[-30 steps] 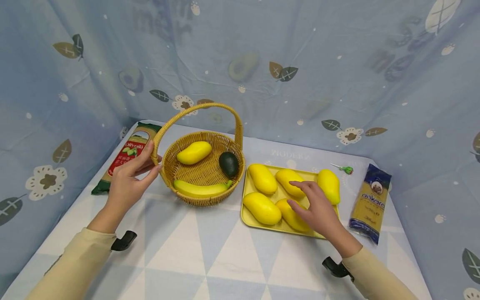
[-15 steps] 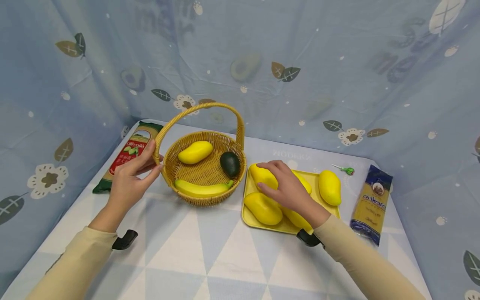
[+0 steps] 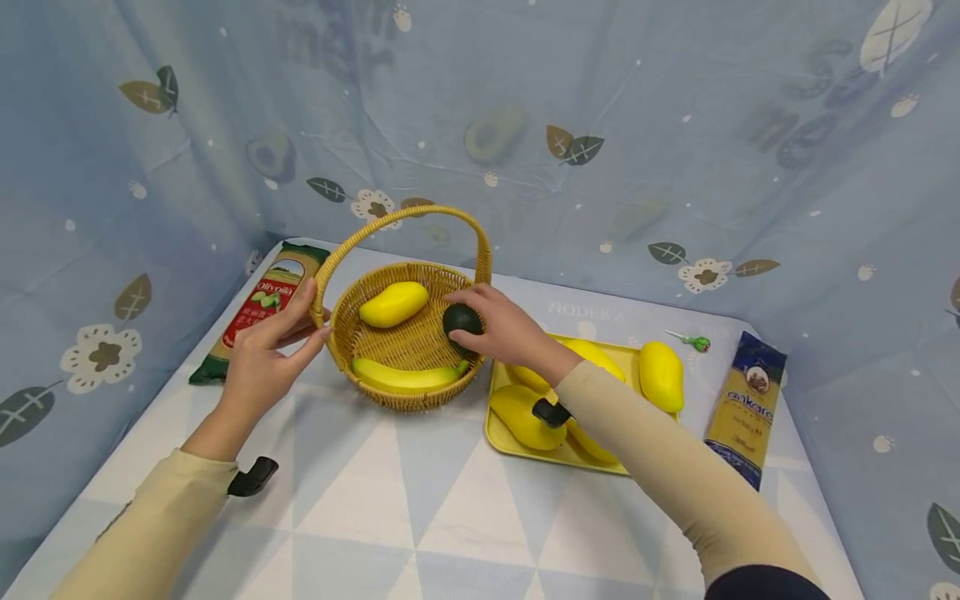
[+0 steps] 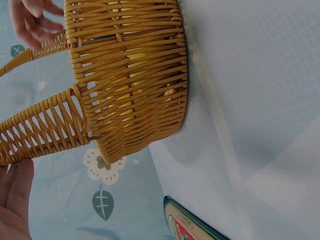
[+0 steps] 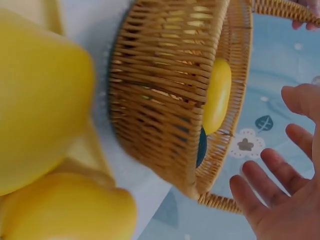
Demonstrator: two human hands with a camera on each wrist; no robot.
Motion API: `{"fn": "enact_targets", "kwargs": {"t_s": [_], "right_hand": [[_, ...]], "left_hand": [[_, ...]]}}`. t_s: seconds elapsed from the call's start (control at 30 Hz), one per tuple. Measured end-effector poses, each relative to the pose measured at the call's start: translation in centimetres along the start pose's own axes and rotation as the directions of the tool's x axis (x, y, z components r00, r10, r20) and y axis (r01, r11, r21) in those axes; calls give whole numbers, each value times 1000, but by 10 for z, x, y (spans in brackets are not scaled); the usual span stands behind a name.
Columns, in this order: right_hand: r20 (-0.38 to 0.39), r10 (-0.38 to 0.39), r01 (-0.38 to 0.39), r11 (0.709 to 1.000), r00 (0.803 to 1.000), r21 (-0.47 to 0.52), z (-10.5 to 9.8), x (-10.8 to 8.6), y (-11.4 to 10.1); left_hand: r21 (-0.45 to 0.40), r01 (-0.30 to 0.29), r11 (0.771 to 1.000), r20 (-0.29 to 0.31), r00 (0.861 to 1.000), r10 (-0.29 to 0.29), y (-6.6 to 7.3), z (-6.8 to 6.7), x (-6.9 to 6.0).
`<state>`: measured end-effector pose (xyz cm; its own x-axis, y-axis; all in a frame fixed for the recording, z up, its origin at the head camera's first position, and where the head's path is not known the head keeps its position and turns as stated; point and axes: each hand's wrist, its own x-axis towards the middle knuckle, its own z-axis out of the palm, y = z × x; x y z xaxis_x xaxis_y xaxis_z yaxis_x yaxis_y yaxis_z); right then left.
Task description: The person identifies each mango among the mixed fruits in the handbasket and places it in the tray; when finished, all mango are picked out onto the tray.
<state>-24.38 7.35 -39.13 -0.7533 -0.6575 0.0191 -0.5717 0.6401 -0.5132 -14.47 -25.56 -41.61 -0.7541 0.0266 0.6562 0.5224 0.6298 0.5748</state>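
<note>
At the left, a wicker basket (image 3: pixel 401 340) stands with its arched handle up. It holds a mango (image 3: pixel 394 304), a banana (image 3: pixel 407 377) and a dark green avocado (image 3: pixel 461 318). My left hand (image 3: pixel 262 350) pinches the foot of the handle between thumb and fingers. My right hand (image 3: pixel 510 325) hovers over the basket's right side, above the avocado. In the right wrist view its fingers are spread and apart from the fruit. Under my right forearm lies a yellow tray (image 3: pixel 498 444) with several mangoes (image 3: pixel 528 417), partly covered by the sleeve.
An Olivoila packet (image 3: pixel 266 304) lies behind my left hand. At the right are an Ankara packet (image 3: pixel 746 408) and a small lollipop with a green wrapper (image 3: pixel 699 342). A blue patterned curtain (image 3: pixel 480 100) closes off the back and sides.
My right hand has moved left from over the tray of mangoes to above the avocado in the basket. The left hand stays at the handle, and the fruit stays in place.
</note>
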Motion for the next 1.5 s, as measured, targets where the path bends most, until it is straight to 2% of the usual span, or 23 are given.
{"fn": "enact_targets", "kwargs": {"t_s": [0.17, 0.4, 0.67, 0.87, 1.03, 1.23, 1.37, 1.5], "right_hand": [[59, 5, -2, 999, 998, -41, 7, 33, -7], [100, 14, -1, 991, 995, -131, 17, 72, -13], [164, 47, -24, 990, 985, -137, 28, 101, -13], [249, 40, -7, 991, 968, -132, 32, 113, -19], [310, 70, -19, 986, 948, -167, 35, 115, -20], [307, 130, -89, 986, 943, -144, 40, 113, -22], [303, 123, -80, 985, 945, -150, 46, 113, -26], [330, 111, -67, 988, 937, -143, 50, 115, -26]], "left_hand": [[5, 6, 1000, 4, 1000, -6, -1, 0, -1], [-4, 1, 1000, 3, 1000, -1, 0, 1, 0], [-12, -1, 1000, 14, 1000, 1, 2, 2, -1], [-20, -10, 1000, 9, 1000, 10, 2, 3, 0], [-16, -17, 1000, 13, 1000, 17, 2, 3, 1], [-4, -22, 1000, 15, 1000, 22, 1, 2, 1], [4, -16, 1000, 16, 1000, 16, 0, 1, 0], [9, -2, 1000, 18, 1000, 2, -1, 0, -1]]}}
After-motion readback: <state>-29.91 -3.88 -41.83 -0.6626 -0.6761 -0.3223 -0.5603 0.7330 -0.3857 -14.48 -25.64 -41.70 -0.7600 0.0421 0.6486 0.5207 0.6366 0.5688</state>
